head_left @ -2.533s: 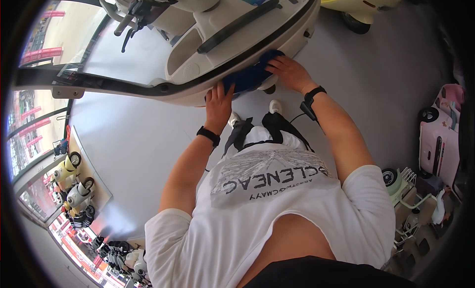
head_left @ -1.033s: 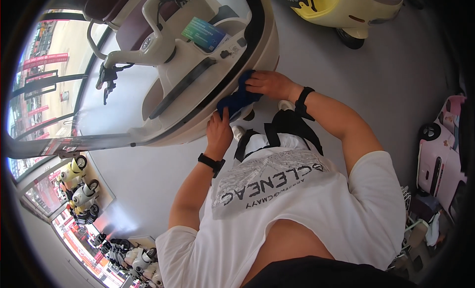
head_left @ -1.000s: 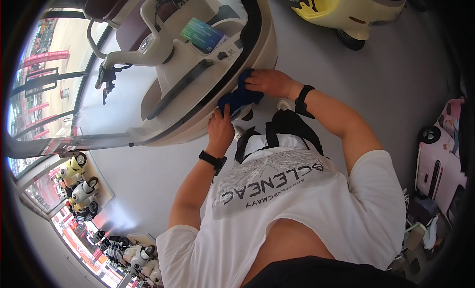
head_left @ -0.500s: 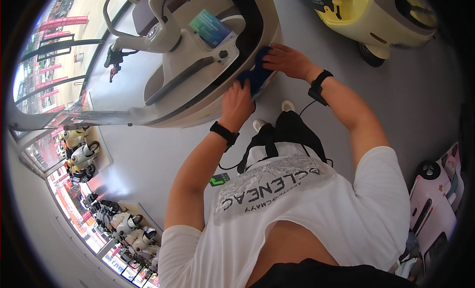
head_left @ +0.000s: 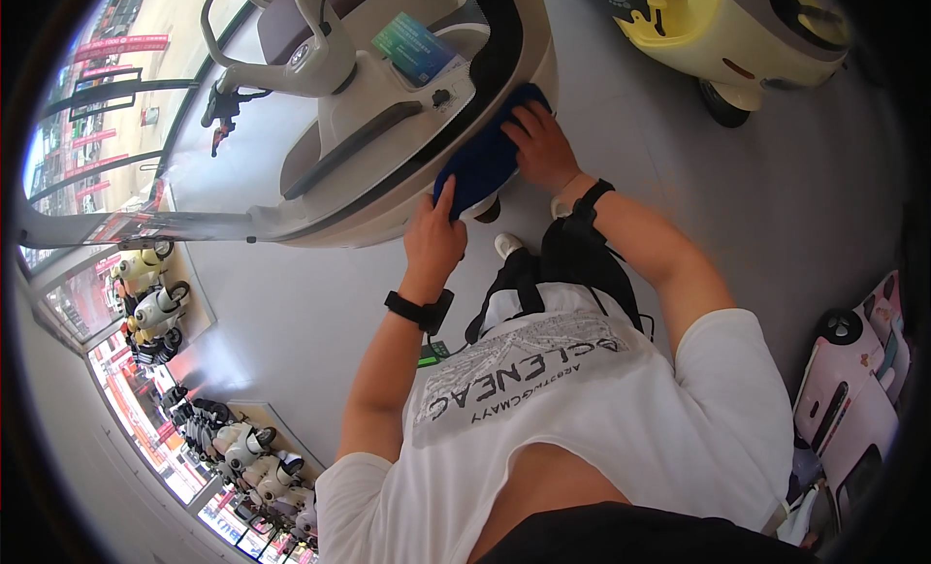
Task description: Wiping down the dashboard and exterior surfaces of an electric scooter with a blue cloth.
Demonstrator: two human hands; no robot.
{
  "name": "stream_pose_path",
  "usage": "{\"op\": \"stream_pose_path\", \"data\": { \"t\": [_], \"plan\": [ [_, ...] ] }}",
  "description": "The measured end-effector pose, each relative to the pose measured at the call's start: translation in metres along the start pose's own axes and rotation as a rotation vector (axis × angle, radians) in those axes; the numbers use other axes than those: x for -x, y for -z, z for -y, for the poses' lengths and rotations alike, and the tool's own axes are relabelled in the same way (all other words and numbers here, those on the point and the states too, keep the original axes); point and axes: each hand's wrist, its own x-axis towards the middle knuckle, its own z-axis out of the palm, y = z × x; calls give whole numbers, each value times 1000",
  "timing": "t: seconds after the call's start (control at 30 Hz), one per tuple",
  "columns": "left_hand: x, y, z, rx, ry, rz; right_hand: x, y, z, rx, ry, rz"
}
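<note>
A dark blue cloth [head_left: 479, 168] lies spread against the pale outer side of a beige electric scooter [head_left: 388, 213]. At the cloth's near left end, my left hand [head_left: 436, 242] holds its edge, with the index finger extended along it. My right hand [head_left: 546, 151] grips the cloth's other end, fingers bent over the fabric and pressing it to the bodywork. A blue-green printed card [head_left: 415, 48] rests inside the scooter, near the handlebar [head_left: 281, 79].
A yellow and cream scooter [head_left: 747, 50] stands at the far right. Closer on the right is a pink scooter [head_left: 844, 399]. Several scooters [head_left: 257, 448] line the windows at left. Grey floor [head_left: 659, 176] lies between them.
The cloth has gone from bunched to spread out along the scooter's side. My left hand has moved left and nearer; my right hand has come slightly nearer.
</note>
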Motion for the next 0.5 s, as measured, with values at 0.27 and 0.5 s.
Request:
{"op": "stream_pose_path", "data": {
  "t": [0.27, 0.5],
  "plan": [
    [10, -19, 45, -300, -47, 50, 10, -7, 9, 43, 260, 135],
    [-50, -22, -25, -219, -200, 57, -19, 36, -84, 215, 169, 70]
  ]
}}
